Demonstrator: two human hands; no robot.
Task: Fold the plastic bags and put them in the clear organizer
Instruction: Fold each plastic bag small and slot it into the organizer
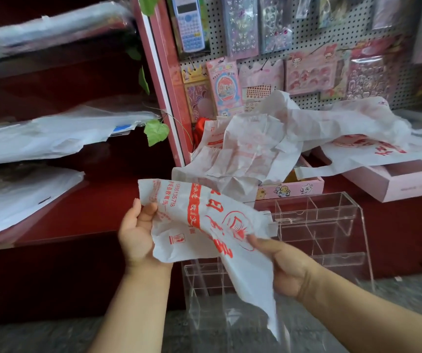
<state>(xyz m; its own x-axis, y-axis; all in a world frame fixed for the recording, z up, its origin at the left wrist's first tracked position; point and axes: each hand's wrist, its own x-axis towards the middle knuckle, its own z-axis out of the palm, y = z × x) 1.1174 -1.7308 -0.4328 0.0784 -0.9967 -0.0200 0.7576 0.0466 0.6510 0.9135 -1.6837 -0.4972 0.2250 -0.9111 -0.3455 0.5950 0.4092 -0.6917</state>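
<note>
Both hands, left hand (138, 231) and right hand (285, 266), pinch a crumpled bag (205, 225) (tail dangling) above the organizer (332, 225); slippery plastic may spring unfolded.

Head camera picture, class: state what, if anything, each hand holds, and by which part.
Both hold one white plastic bag with red print: the left hand at its left edge, the right hand at its lower right part.

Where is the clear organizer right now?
In the head view, the clear organizer stands low and right of centre, behind the plastic bag held by both hands, just below the pink box under the loose bags.
</note>
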